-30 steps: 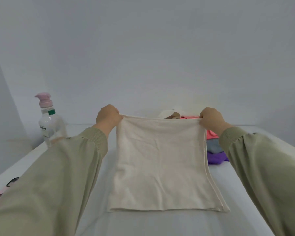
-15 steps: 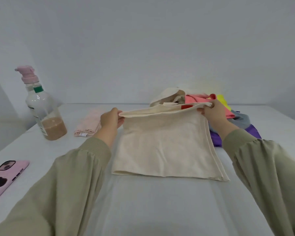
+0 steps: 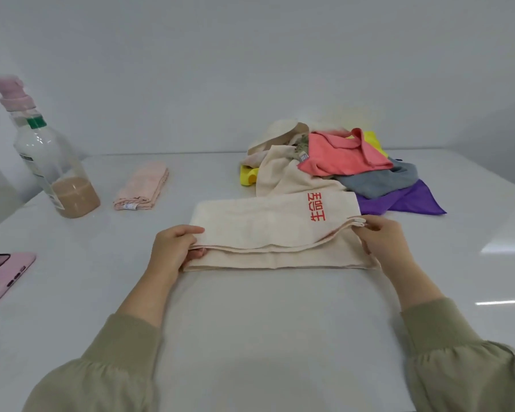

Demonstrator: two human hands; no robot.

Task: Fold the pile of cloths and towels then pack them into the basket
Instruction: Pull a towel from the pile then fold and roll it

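Observation:
A cream towel with red stitched characters lies folded in half on the white table, its fold on the far side. My left hand pinches the towel's near left corner. My right hand pinches the near right corner of the upper layer. Behind the towel, at the back right, lies the pile of cloths: cream, coral, yellow, grey and purple ones. A folded pink cloth rests further left. No basket is in view.
A clear pump bottle with brown liquid stands at the back left. A pink phone lies at the table's left edge. White walls close in behind and to the left.
Both hands have brought the towel's raised far edge down toward me and onto the near edge, folding it in half. The view has tilted down.

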